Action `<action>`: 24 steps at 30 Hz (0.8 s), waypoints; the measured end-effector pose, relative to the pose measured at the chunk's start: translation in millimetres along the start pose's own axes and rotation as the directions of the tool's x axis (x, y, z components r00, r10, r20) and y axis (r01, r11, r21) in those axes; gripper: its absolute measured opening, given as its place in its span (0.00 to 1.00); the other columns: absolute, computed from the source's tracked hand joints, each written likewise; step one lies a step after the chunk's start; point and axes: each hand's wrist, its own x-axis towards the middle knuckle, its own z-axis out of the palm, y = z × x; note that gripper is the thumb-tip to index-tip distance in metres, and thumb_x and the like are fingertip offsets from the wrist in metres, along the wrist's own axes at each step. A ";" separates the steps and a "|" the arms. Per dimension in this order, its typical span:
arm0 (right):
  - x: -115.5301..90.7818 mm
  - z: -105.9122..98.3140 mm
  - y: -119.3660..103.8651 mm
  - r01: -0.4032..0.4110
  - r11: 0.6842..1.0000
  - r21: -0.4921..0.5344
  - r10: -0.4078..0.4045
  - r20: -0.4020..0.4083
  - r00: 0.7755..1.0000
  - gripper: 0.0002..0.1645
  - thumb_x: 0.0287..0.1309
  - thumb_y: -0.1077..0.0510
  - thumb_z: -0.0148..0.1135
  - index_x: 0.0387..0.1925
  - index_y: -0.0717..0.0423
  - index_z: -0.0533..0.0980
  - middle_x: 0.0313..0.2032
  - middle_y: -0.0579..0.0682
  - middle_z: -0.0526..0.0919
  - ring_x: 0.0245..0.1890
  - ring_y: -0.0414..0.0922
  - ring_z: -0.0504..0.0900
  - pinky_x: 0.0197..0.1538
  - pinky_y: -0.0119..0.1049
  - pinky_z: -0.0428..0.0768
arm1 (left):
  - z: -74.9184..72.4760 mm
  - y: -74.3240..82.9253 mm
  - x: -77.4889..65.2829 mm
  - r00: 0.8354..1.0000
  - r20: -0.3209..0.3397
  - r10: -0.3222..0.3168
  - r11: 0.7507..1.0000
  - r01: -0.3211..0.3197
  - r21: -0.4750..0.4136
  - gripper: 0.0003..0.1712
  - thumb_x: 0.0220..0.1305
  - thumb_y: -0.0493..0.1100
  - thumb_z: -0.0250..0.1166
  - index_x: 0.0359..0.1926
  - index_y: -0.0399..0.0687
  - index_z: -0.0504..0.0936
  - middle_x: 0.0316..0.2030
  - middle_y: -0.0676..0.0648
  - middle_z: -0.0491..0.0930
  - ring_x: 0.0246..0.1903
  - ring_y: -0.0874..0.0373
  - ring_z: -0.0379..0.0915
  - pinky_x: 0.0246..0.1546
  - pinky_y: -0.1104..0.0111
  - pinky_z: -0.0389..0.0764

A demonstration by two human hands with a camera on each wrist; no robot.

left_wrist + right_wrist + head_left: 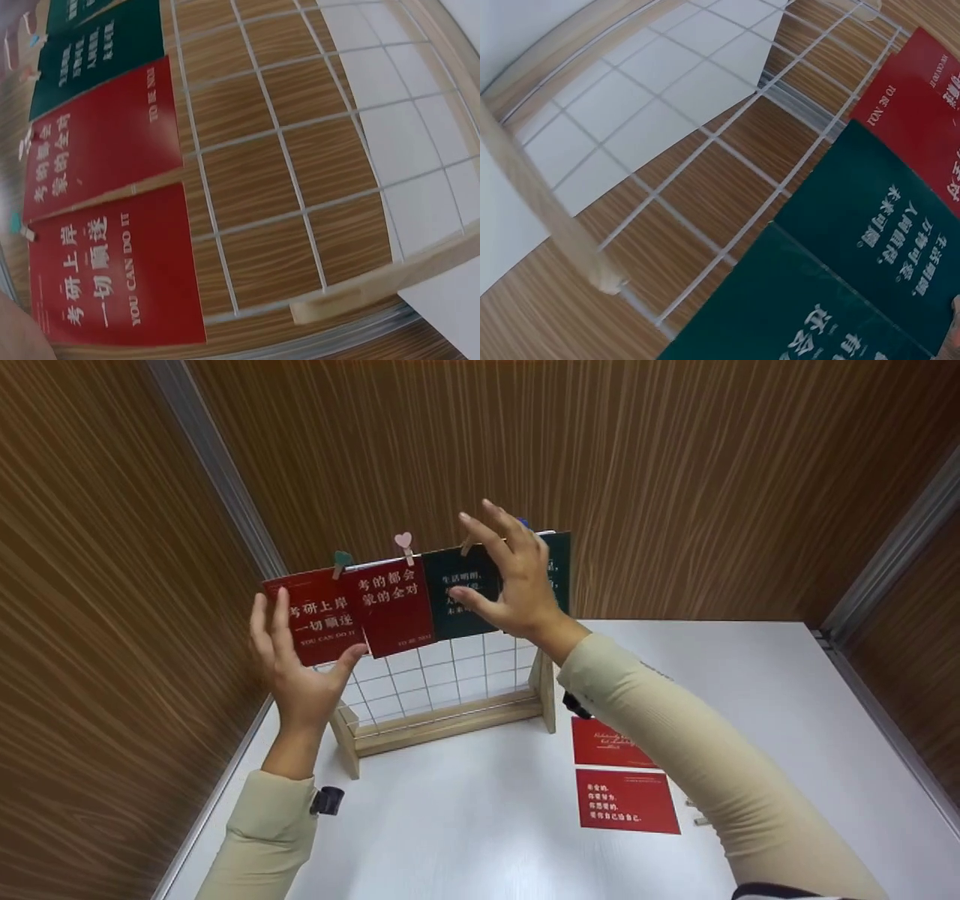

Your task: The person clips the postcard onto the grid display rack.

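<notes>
Four cards hang in a row from the top of a wire grid rack (450, 675): a left red card (330, 589), a second red card (397, 622), a green card (450, 622) and a right green card (562, 577). My left hand (300, 675) is raised at the left red card, fingers extended over its left side and thumb by its lower right corner. My right hand (521, 585) overlaps the two green cards, its fingers spread toward the top edge and thumb apart. Neither hand grips anything. A pink heart clip (405, 544) and a green-topped clip (341, 562) hold the red cards.
The rack's wooden base (450, 724) stands on a white table (450, 825). Two red cards, an upper one (607, 742) and a lower one (628, 801), lie at the right, with small clips (700, 820) beside them. Wood-grain panels (675, 495) rise behind and on both sides.
</notes>
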 end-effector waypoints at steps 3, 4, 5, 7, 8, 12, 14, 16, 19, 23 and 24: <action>-6.0 -5.1 4.8 -0.012 1.000 -0.015 0.012 -0.001 1.000 0.46 0.55 0.27 0.52 0.68 0.46 0.60 0.70 0.56 0.54 0.70 0.45 0.49 0.67 0.52 0.43 | 4.1 3.2 -3.9 1.000 0.014 0.020 1.000 -0.020 -0.002 0.55 0.46 0.65 0.71 0.69 0.45 0.59 0.70 0.39 0.51 0.69 0.54 0.43 0.67 0.56 0.47; -8.2 -7.0 6.6 -0.017 1.000 -0.018 0.017 -0.003 1.000 0.46 0.55 0.27 0.51 0.68 0.46 0.60 0.70 0.56 0.54 0.70 0.45 0.50 0.67 0.52 0.43 | 5.6 4.2 -4.9 0.999 0.019 0.026 1.000 -0.026 -0.002 0.55 0.45 0.64 0.71 0.69 0.45 0.59 0.70 0.39 0.51 0.69 0.53 0.42 0.67 0.55 0.47; -10.6 -8.8 9.0 -0.022 0.999 -0.023 0.021 -0.003 1.000 0.46 0.55 0.27 0.51 0.68 0.46 0.60 0.70 0.56 0.54 0.70 0.45 0.50 0.67 0.52 0.43 | 7.2 5.2 -5.9 0.999 0.022 0.032 0.999 -0.032 -0.001 0.55 0.45 0.64 0.71 0.69 0.46 0.59 0.70 0.39 0.52 0.69 0.53 0.43 0.67 0.55 0.47; -15.4 -12.6 13.6 -0.039 0.999 -0.032 0.039 -0.004 0.999 0.46 0.55 0.27 0.51 0.68 0.46 0.59 0.70 0.56 0.54 0.69 0.46 0.50 0.67 0.52 0.43 | 10.5 7.2 -7.8 0.999 0.027 0.045 0.999 -0.045 0.000 0.55 0.44 0.62 0.73 0.69 0.46 0.59 0.69 0.38 0.52 0.69 0.53 0.43 0.67 0.54 0.47; -17.9 -14.7 16.0 -0.050 0.998 -0.037 0.050 -0.003 0.999 0.46 0.55 0.27 0.52 0.69 0.46 0.59 0.70 0.55 0.54 0.69 0.46 0.51 0.67 0.52 0.43 | 12.2 8.3 -8.6 0.998 0.029 0.052 0.999 -0.052 0.002 0.55 0.44 0.62 0.73 0.69 0.47 0.59 0.69 0.38 0.52 0.69 0.52 0.43 0.67 0.54 0.48; -28.2 -22.5 26.9 -0.083 0.995 -0.059 0.082 -0.010 0.997 0.47 0.54 0.27 0.53 0.69 0.44 0.59 0.70 0.55 0.54 0.69 0.47 0.52 0.67 0.54 0.44 | 17.9 11.3 -12.0 0.996 0.038 0.075 0.997 -0.075 0.006 0.55 0.42 0.60 0.74 0.69 0.48 0.60 0.69 0.38 0.53 0.68 0.52 0.44 0.67 0.53 0.49; -33.2 -26.7 32.0 -0.095 0.993 -0.069 0.094 -0.017 0.995 0.47 0.54 0.27 0.54 0.69 0.43 0.58 0.70 0.55 0.54 0.69 0.48 0.52 0.66 0.54 0.45 | 20.7 12.7 -13.8 0.996 0.045 0.083 0.997 -0.083 0.008 0.54 0.42 0.60 0.75 0.68 0.48 0.61 0.69 0.38 0.54 0.68 0.52 0.44 0.66 0.53 0.49; -37.8 -30.7 37.3 -0.102 0.992 -0.073 0.101 -0.021 0.995 0.47 0.54 0.27 0.54 0.69 0.43 0.58 0.70 0.56 0.54 0.69 0.48 0.53 0.66 0.55 0.46 | 23.6 13.8 -15.4 0.994 0.052 0.095 0.995 -0.096 0.011 0.54 0.42 0.60 0.75 0.68 0.48 0.61 0.68 0.38 0.55 0.68 0.52 0.45 0.66 0.52 0.49; -44.4 -37.0 43.4 -0.118 0.989 -0.088 0.116 -0.024 0.993 0.47 0.54 0.27 0.54 0.70 0.42 0.58 0.70 0.56 0.54 0.68 0.48 0.53 0.65 0.56 0.46 | 28.1 14.7 -17.8 0.991 0.065 0.117 0.993 -0.118 0.013 0.55 0.41 0.61 0.75 0.68 0.48 0.61 0.68 0.37 0.55 0.67 0.51 0.46 0.66 0.51 0.48; -54.2 -44.9 49.2 -0.150 0.983 -0.108 0.148 -0.026 0.989 0.46 0.54 0.29 0.56 0.70 0.42 0.57 0.70 0.56 0.54 0.68 0.49 0.54 0.65 0.56 0.45 | 35.0 15.1 -22.8 0.988 0.088 0.126 0.991 -0.128 0.023 0.55 0.41 0.62 0.74 0.68 0.50 0.61 0.67 0.37 0.56 0.67 0.51 0.47 0.66 0.49 0.49; -56.7 -46.9 50.3 -0.159 0.981 -0.110 0.157 -0.027 0.987 0.46 0.54 0.30 0.56 0.70 0.42 0.58 0.70 0.56 0.54 0.68 0.49 0.54 0.65 0.57 0.45 | 36.8 15.1 -24.4 0.988 0.096 0.124 0.992 -0.127 0.027 0.55 0.41 0.62 0.74 0.68 0.50 0.61 0.67 0.37 0.55 0.67 0.51 0.47 0.66 0.49 0.49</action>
